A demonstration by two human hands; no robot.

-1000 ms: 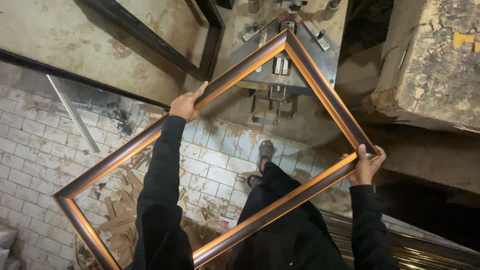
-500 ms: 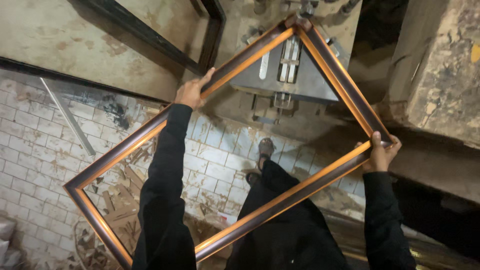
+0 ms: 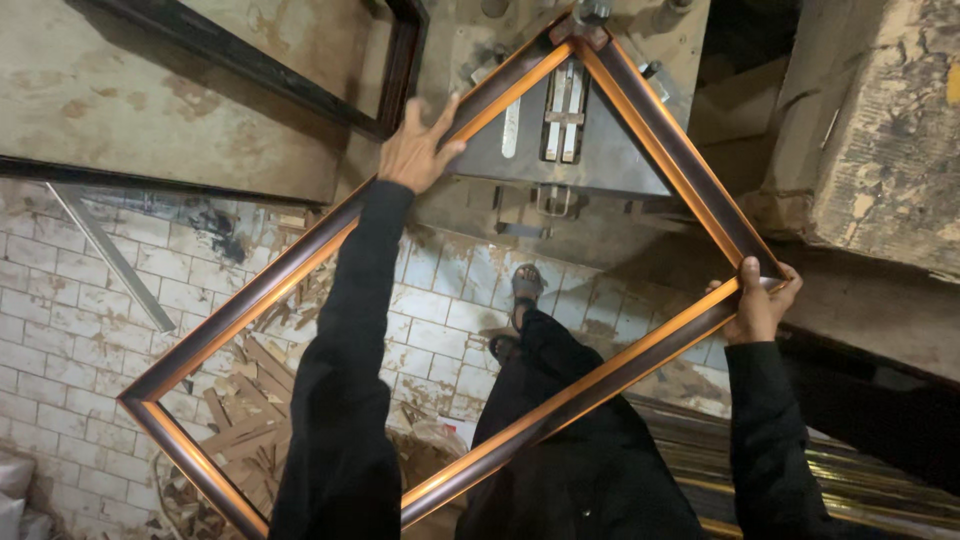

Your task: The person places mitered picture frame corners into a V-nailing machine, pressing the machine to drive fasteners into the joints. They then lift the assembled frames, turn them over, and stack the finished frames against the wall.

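Two hands in view: left hand (image 3: pixel 415 150), right hand (image 3: pixel 758 303).
One large brown-and-orange picture frame (image 3: pixel 250 310), four sides, four mitred corners.
One dark empty frame (image 3: pixel 395 70) lying on worktable (image 3: pixel 150 100) upper left.
One grey metal machine (image 3: pixel 560 120) under far frame corner, with two upright pale metal bars (image 3: pixel 565 100) at centre.
One sandalled foot (image 3: pixel 525 285) visible on tiled floor (image 3: pixel 60 300).
One metal strip (image 3: pixel 110 255) lying on tiles.
One heap of wood offcuts (image 3: pixel 235 410), pieces too many to count.

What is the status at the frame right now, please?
Left hand flat on upper-left rail, fingers spread. Right hand grips right corner. Picture frame far corner sits on metal machine. Nothing between them.
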